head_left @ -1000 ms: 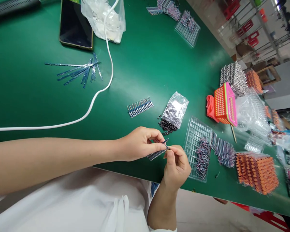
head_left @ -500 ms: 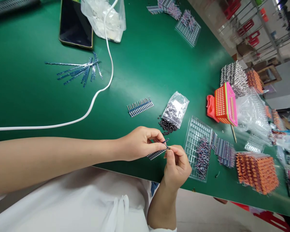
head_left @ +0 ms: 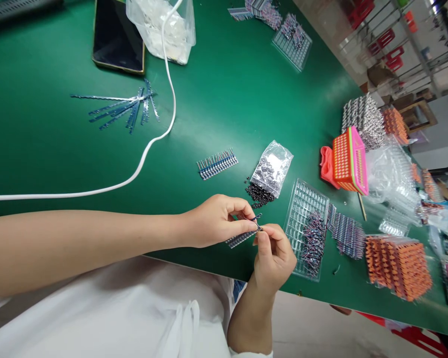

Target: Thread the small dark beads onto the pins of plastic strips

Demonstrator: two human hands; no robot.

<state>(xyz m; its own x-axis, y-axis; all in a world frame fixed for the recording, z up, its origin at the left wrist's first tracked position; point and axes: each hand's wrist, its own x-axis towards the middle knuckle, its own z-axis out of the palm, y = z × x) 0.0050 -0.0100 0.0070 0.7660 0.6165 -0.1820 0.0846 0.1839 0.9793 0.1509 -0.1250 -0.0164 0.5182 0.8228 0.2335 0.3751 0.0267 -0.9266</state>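
Observation:
My left hand (head_left: pixel 218 223) is closed, pinching a strip of small circuit boards (head_left: pixel 241 239) between thumb and fingers; part of the strip is hidden by the hand. At the strip's right end, the thumb and forefinger of my right hand (head_left: pixel 274 256) are pressed together, touching my left fingertips. What the right fingers grip is too small to make out. Just beyond the hands lies a pile of tiny black parts (head_left: pixel 260 193), spilling from a clear plastic bag (head_left: pixel 273 166). Another strip of boards with wires (head_left: pixel 218 164) rests on the green table (head_left: pixel 216 109).
Right of my hands, a clear plastic tray (head_left: pixel 296 209) holds wired parts. Beyond it are wired board strips (head_left: pixel 346 236), orange stacked parts (head_left: pixel 397 266) and an orange-pink basket (head_left: pixel 349 159). A white cable (head_left: pixel 147 149), blue scrap strips (head_left: pixel 119 110), a phone (head_left: pixel 117 37) and a plastic tub (head_left: pixel 182 35) lie left.
Almost nothing differs. Both hands keep their pinch in the same place, and the view has shifted very slightly.

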